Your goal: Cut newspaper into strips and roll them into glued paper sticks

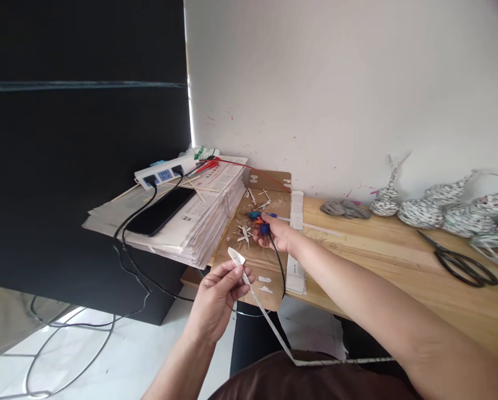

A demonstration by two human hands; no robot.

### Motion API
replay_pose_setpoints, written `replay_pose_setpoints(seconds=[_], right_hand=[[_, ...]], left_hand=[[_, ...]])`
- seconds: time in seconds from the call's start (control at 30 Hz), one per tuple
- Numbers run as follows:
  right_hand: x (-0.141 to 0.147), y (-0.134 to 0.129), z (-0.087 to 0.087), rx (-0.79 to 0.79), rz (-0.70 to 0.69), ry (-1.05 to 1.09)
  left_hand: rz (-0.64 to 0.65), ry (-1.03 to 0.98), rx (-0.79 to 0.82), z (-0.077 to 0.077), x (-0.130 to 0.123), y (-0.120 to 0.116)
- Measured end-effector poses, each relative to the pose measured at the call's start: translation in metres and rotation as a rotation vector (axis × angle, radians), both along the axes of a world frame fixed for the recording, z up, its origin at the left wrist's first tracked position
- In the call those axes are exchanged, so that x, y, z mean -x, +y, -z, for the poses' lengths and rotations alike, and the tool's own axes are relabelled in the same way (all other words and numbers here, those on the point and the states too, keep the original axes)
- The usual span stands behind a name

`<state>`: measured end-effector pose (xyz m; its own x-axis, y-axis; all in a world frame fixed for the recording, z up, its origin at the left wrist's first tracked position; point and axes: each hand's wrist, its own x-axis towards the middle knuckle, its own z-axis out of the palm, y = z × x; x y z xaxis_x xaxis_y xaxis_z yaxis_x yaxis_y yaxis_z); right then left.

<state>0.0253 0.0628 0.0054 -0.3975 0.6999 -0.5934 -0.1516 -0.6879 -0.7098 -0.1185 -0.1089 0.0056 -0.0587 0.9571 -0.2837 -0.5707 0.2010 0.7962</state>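
Note:
My left hand (pixel 221 297) pinches a thin rolled newspaper strip (pixel 269 319) close to its end, where a wider pointed white flap (pixel 236 256) sticks out above the fingers. From there the strip slants down and bends across my lap toward the right. My right hand (pixel 271 232) grips a blue hot glue gun (pixel 255 215) with an orange trigger, its black cord hanging down. The gun is over a brown cardboard sheet (pixel 242 253), whose surface carries paper scraps (pixel 245 234) and dried bits. The two hands are apart, the right one farther away.
Left of the cardboard, a newspaper stack (pixel 207 233) bears a black phone (pixel 163 211), a power strip (pixel 165 173) and wooden sticks. On the wooden table (pixel 369 250) lie black scissors (pixel 461 264), grey cord (pixel 344 209) and woven paper gourd shapes (pixel 423 204). Cables (pixel 142 303) hang at left.

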Motion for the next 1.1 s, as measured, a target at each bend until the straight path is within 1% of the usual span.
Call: replay_pose_setpoints(seconds=[0.17, 0.27, 0.4, 0.53, 0.57, 0.63, 0.67, 0.7, 0.73, 0.8, 0.83, 0.93, 1.0, 1.1], right_hand=[[-0.011, -0.012, -0.008, -0.059, -0.053, -0.117], [-0.015, -0.02, -0.01, -0.142, -0.064, -0.169], [-0.018, -0.025, -0.008, -0.269, -0.047, -0.213], [-0.032, -0.035, -0.009, -0.385, -0.06, -0.339], [-0.037, -0.04, -0.01, -0.432, -0.058, -0.375], [-0.048, -0.057, -0.015, -0.584, -0.065, -0.454], [-0.053, -0.069, -0.018, -0.721, -0.095, -0.522], [-0.057, -0.081, -0.02, -0.83, -0.156, -0.566], [-0.06, -0.094, -0.021, -0.865, -0.234, -0.548], [-0.062, -0.117, -0.022, -0.796, -0.348, -0.409], [-0.062, -0.127, -0.021, -0.753, -0.359, -0.338], [-0.059, -0.144, -0.016, -0.672, -0.279, -0.206], [-0.06, -0.147, -0.014, -0.667, -0.229, -0.198], [-0.066, -0.148, -0.015, -0.758, -0.224, -0.325]], left_hand=[[0.024, -0.006, -0.017, 0.001, -0.006, 0.005], [0.036, -0.013, -0.011, 0.0, -0.01, 0.008], [0.057, -0.009, -0.022, -0.001, -0.017, 0.01], [0.06, -0.001, -0.019, -0.002, -0.021, 0.01], [0.062, 0.001, -0.022, -0.001, -0.021, 0.01], [0.068, 0.004, -0.03, -0.001, -0.022, 0.011], [0.068, 0.004, -0.032, -0.001, -0.022, 0.012], [0.068, 0.003, -0.033, 0.0, -0.023, 0.013], [0.066, 0.002, -0.034, 0.0, -0.024, 0.014], [0.068, -0.003, -0.044, 0.0, -0.027, 0.017], [0.072, -0.005, -0.054, 0.0, -0.029, 0.018], [0.096, -0.001, -0.09, -0.003, -0.036, 0.021], [0.108, 0.003, -0.106, -0.005, -0.039, 0.023], [0.122, 0.008, -0.105, -0.007, -0.042, 0.024]])
